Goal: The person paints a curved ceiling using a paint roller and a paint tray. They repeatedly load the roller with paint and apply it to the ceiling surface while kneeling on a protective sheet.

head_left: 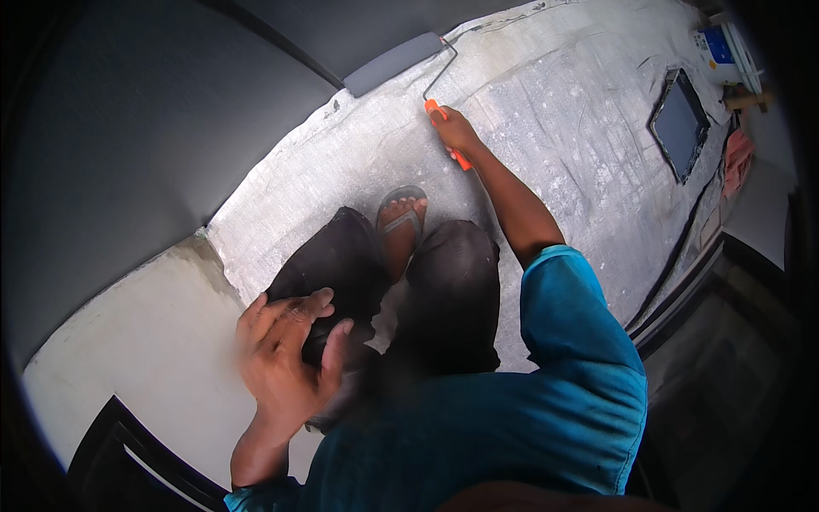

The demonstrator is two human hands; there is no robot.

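Observation:
My right hand (455, 132) is wrapped round the orange handle of a paint roller (394, 65), arm stretched forward. The roller's grey sleeve lies along the foot of the dark grey wall (281, 94), just above the pale sheet (546, 119) on the floor. A bent wire frame joins sleeve and handle. My left hand (290, 346) is raised over my left knee, fingers and thumb apart, holding nothing.
A paint tray (680, 126) with grey paint rests on the sheet at right. Beyond it stand a white and blue bucket (721, 47) and a pink cloth (738, 160). A dark-framed opening (725, 290) is at lower right. Bare pale floor (153, 307) shows at left.

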